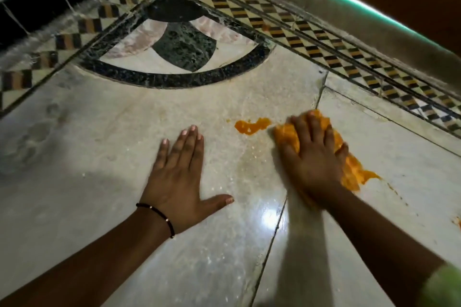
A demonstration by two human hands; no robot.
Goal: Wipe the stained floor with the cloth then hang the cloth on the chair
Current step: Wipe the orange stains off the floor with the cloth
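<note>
— Where's the cloth (324, 137) now?
— Bunched and orange, pressed flat to the floor (99, 157) under the right hand (314, 157), fingers spread over it and curled a little at the tips, bearing down rather than pinching
— And the stain?
— In two parts. An orange blot (252, 126) just beside the cloth, toward the left hand (179, 177); a second smear (361, 178) poking out from under the cloth on its other side, toward the floor's right edge, plus a small fleck at the frame's far right
— Long axis of the blot?
— Roughly across, left to right, in line with the cloth
— So the coming stroke?
— Probably a short sideways sweep leftward to take the blot, then back over the right-hand smear. Right hand clearly nearer, already on the job
— Left hand doing what?
— Open, palm flat on bare marble, fingers together, thumb out, holding nothing; looks like a prop for body weight. Thin dark bracelet (159, 214) at that wrist
— Room to move?
— Plenty of plain marble between the two hands and toward the near edge. Patterned checker border (324, 40) runs diagonally beyond the cloth, near the far right wall; a tile joint (277, 229) passes under the right forearm
— Chair?
— Not in view, so hanging not yet begun
</note>
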